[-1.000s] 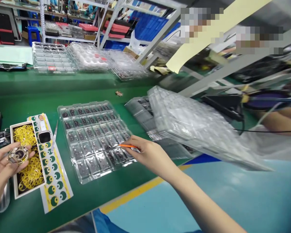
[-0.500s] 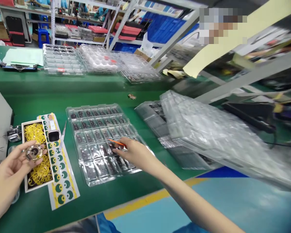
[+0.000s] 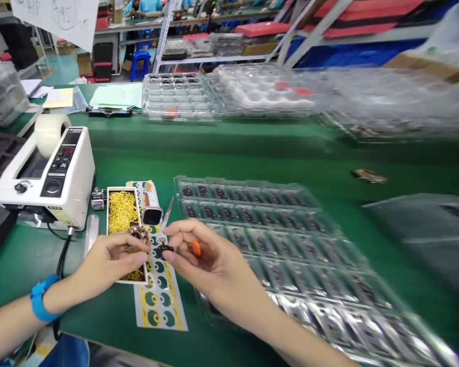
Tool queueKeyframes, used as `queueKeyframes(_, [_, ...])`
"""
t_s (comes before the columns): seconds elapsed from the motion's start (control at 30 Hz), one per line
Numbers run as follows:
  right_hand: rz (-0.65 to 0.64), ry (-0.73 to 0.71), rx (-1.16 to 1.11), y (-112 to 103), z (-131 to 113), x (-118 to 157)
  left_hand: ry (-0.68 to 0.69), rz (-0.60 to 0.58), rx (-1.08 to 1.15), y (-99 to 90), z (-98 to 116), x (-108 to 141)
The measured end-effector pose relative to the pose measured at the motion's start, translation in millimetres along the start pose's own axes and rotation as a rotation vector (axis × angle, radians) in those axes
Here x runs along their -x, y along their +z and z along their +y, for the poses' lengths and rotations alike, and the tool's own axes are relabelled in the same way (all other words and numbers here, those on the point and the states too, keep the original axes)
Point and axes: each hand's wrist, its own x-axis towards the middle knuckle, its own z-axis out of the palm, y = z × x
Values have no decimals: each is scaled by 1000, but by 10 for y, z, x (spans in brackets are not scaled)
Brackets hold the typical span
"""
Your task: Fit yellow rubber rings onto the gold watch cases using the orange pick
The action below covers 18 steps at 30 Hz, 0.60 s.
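Note:
Over the box (image 3: pixel 143 200) of yellow rings (image 3: pixel 122 210), my left hand (image 3: pixel 107 259) pinches a round metal watch part (image 3: pixel 138 234) by its edge. My right hand (image 3: pixel 218 270) faces it, close but apart, with a small black part (image 3: pixel 163 250) between thumb and forefinger. An orange stick-like tool (image 3: pixel 196 248) is tucked into the same hand. Beneath the hands lies a sticker sheet (image 3: pixel 158 306) with yellow and green ring shapes. A smartwatch (image 3: pixel 152 215) and a pointed metal blade-like tool (image 3: pixel 168 212) rest on its upper part. Under my right forearm is a clear tray (image 3: pixel 237 214) of small dark parts.
A white tape dispenser (image 3: pixel 71 173) stands at left, its black cable (image 3: pixel 63 260) running down the green table (image 3: pixel 137 158). Clear trays (image 3: pixel 179 97) and a clipboard (image 3: pixel 109 111) line the raised back ledge. A small metal piece (image 3: pixel 369 176) and grey plastic packaging (image 3: pixel 424 229) lie at right.
My view has swung left, bringing the tape dispenser into sight. My right hand has left the tray with the small black part and come close to the round part in my left hand.

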Motion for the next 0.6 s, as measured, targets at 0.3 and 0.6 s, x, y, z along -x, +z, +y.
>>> queueKeyframes(0.3, [13,-333,157,61,47,-66,-13,36,146,-29,103,-21])
queueKeyframes(0.6, [55,-868,667,-84,110,-98,-163,-41,366,-48,87,-4])
